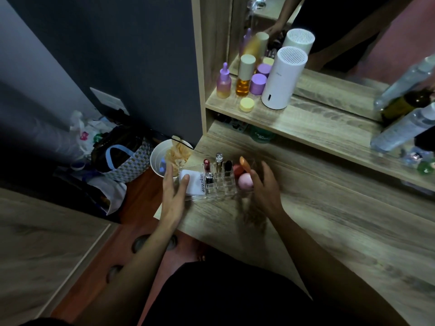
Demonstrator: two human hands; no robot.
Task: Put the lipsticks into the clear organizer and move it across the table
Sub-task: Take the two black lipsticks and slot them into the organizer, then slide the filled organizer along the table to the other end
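From the head view we see the organizer (217, 182) at the worktop's (329, 220) near left corner, with four lipsticks (207, 165) upright in its slots and sponges (244, 181) at its right end. Our left hand (175, 191) lies at its left end, fingers (184, 182) spread and resting on a white packet (191, 184). Our right hand (264, 184) is at the other end, fingers loosely spread, gripping nothing. We judge the organizer stiff, light and slippery; the lipsticks could topple. Best take it by both end walls, low down.
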